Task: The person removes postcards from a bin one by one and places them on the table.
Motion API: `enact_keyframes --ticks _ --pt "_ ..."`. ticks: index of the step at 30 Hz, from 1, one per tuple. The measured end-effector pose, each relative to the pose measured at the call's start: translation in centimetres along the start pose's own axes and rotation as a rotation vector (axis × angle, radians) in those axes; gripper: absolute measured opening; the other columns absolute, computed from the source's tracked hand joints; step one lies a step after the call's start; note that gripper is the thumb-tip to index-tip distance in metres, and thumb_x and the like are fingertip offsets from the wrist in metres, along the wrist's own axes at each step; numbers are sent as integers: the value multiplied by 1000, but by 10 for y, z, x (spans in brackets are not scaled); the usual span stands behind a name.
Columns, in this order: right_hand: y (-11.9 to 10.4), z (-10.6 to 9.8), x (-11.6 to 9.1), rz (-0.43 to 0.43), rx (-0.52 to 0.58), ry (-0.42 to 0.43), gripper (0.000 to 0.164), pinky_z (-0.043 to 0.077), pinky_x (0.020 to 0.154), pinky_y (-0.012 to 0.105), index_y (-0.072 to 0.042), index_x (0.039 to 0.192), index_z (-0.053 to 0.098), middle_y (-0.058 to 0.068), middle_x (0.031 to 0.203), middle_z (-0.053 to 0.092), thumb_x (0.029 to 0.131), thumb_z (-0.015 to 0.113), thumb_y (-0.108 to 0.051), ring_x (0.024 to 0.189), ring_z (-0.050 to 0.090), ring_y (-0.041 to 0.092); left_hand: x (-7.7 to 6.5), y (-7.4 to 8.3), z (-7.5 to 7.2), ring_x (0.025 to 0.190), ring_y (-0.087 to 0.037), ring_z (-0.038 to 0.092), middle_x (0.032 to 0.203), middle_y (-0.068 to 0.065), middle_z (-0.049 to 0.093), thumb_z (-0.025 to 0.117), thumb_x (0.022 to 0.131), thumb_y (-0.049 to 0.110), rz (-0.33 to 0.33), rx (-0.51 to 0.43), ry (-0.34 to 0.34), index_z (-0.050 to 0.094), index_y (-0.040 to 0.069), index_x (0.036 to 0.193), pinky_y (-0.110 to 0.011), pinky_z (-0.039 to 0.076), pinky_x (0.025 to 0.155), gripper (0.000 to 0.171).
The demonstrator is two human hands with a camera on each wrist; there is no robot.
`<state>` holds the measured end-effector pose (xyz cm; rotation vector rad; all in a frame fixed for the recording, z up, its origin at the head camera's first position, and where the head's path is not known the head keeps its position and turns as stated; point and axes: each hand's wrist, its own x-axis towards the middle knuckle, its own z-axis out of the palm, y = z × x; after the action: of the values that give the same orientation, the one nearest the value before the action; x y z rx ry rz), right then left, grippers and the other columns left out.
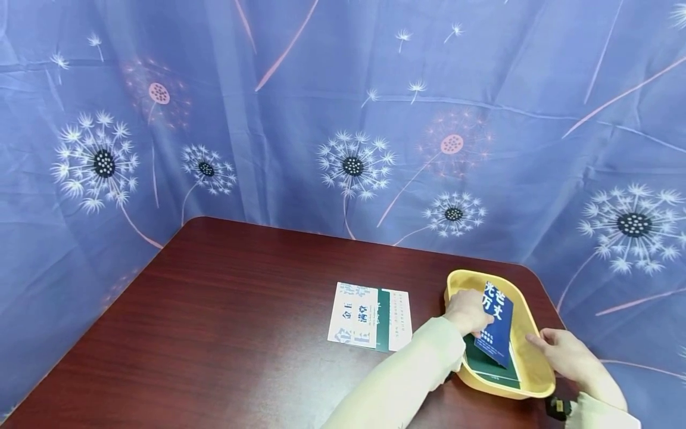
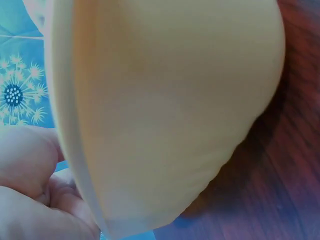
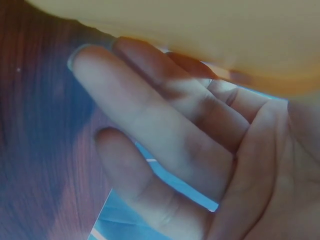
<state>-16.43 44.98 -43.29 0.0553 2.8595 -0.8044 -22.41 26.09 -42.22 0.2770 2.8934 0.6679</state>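
My left hand (image 1: pixel 467 312) reaches over the near-left rim into a yellow plastic bin (image 1: pixel 527 351). It pinches the left edge of a blue card (image 1: pixel 498 328) with white Chinese lettering, which is tilted inside the bin. Beneath that card a dark green card (image 1: pixel 490 370) lies on the bin's bottom. In the left wrist view, curled fingers (image 2: pixel 55 195) show beyond the rim, their tips hidden. My right hand (image 1: pixel 570 354) holds the bin's right rim, thumb over the edge. Its other fingers (image 3: pixel 145 112) stretch along under the bin's outer wall.
Left of the bin, a white card (image 1: pixel 354 316) with blue lettering, a green card (image 1: pixel 383 319) and another pale card (image 1: pixel 399 322) overlap on the dark red-brown table (image 1: pixel 214 310). A blue dandelion-print curtain (image 1: pixel 289 119) hangs behind the table. The bin stands near the table's right edge.
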Motion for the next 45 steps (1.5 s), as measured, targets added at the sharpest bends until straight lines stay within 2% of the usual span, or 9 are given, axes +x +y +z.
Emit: enact_keyframes --ticks 9,14,19,26,29,35,40,42,45 --pt "1 -3 2 -4 -72 4 41 34 50 27 -8 69 50 -3 56 40 104 47 -30 53 42 14 -3 -10 -6 44 -10 59 52 2 56 68 92 39 14 -361 -54 66 17 75 -16 44 55 28" --pt "1 -2 3 -16 -78 9 42 33 52 28 -8 69 50 -2 57 40 104 46 -32 55 40 14 -1 -26 -6 46 -12 61 44 1 53 67 92 40 110 -412 -46 57 16 65 -17 39 50 38" --pt "4 -1 -1 -27 -96 17 41 31 53 28 -10 67 47 -2 58 38 103 47 -30 55 38 14 -5 -45 -13 41 -11 59 44 3 54 71 88 42 130 -485 -29 57 16 63 -21 36 44 39" --pt "7 1 -1 -72 -93 45 40 32 51 28 -10 66 45 -2 58 38 102 51 -27 53 37 12 -18 -92 -36 48 -25 65 54 5 61 74 88 33 161 -727 -55 67 16 74 -22 28 39 23" --pt "7 2 3 -87 -82 63 40 32 49 28 -11 66 45 -2 57 38 102 51 -26 52 38 11 -25 -117 -45 54 -34 66 55 2 59 73 89 32 169 -772 -73 65 14 77 -23 27 39 23" --pt "6 0 5 -84 -81 55 40 32 50 29 -10 67 47 -2 57 39 103 50 -28 53 38 12 -36 -166 -58 55 -32 66 57 0 49 72 90 33 178 -776 -108 58 6 91 -25 30 42 30" --pt "7 -1 4 -69 -74 43 40 33 51 29 -9 68 47 -1 58 40 103 49 -29 53 39 12 -42 -198 -67 56 -34 65 69 3 58 70 92 30 146 -780 -122 55 0 123 -25 27 41 47" --pt "7 0 4 -65 -66 40 40 34 51 28 -9 68 48 0 59 41 103 49 -29 54 40 12 -44 -209 -71 57 -36 64 77 1 64 70 92 28 139 -790 -128 49 0 134 -25 32 43 55" --pt "5 1 4 -65 -50 40 40 34 51 28 -8 68 48 -1 59 41 103 49 -28 54 40 12 -45 -228 -74 52 -31 62 79 -2 68 69 93 25 146 -778 -140 47 -1 133 -25 45 51 52"
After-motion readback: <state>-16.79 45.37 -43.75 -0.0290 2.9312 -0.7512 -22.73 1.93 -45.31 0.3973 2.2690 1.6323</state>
